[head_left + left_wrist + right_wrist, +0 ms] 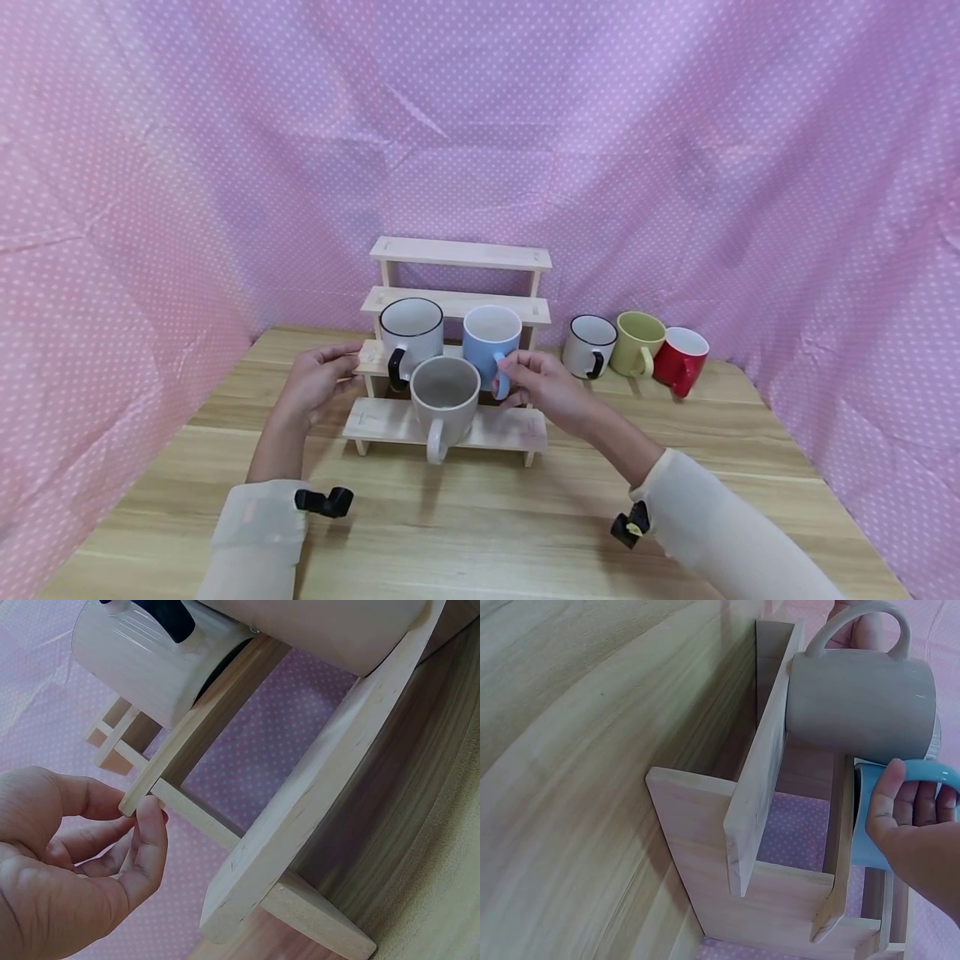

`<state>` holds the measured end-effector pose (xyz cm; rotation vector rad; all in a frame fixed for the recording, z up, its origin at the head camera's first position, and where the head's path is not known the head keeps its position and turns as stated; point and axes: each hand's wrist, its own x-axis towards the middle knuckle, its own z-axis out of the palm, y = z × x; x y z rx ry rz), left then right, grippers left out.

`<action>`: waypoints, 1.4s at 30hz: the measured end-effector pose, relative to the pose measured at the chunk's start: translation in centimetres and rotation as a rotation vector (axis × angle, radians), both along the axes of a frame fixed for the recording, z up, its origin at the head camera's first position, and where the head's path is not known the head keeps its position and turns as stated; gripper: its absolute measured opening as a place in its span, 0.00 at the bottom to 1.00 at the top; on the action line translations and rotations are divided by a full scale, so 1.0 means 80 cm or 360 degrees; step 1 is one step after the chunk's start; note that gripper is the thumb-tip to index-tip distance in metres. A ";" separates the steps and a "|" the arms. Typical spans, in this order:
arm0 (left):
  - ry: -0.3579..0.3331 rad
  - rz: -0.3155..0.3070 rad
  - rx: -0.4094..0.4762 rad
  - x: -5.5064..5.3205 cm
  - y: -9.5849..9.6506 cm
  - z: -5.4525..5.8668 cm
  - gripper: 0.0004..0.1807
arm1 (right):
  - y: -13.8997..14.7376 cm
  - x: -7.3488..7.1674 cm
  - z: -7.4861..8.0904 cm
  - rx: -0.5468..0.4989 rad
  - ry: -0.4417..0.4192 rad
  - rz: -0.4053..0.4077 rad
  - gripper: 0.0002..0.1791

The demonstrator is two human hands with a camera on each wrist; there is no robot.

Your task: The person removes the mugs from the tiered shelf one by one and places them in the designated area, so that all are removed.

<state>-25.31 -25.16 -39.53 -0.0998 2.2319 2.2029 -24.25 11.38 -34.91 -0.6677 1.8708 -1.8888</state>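
Note:
A stepped wooden rack (pixel 465 254) stands on the table with mugs on its lower two steps. My right hand (pixel 551 392) grips the handle of a blue mug (pixel 487 340), which sits at the right of the second step from the bottom. At the left end of that same step, my left hand (pixel 318 383) pinches the board's tip between thumb and fingers, plain in the left wrist view. Beside the blue mug is a white mug (pixel 420 337) with a black rim and black handle. A grey-white mug (pixel 446 392) rests on the bottom step, its handle facing forward.
Right of the rack, a small white mug with black handle (pixel 581 354), a yellow-green mug (pixel 630 348) and a red mug (pixel 671 367) stand in a row on the wooden table (pixel 465 542). A pink dotted cloth (pixel 480 167) hangs behind and along both sides.

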 end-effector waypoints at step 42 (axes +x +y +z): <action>-0.0005 -0.0004 0.0008 0.002 0.001 0.001 0.24 | 0.069 -0.006 0.000 -0.0134 0.0003 -0.0460 0.16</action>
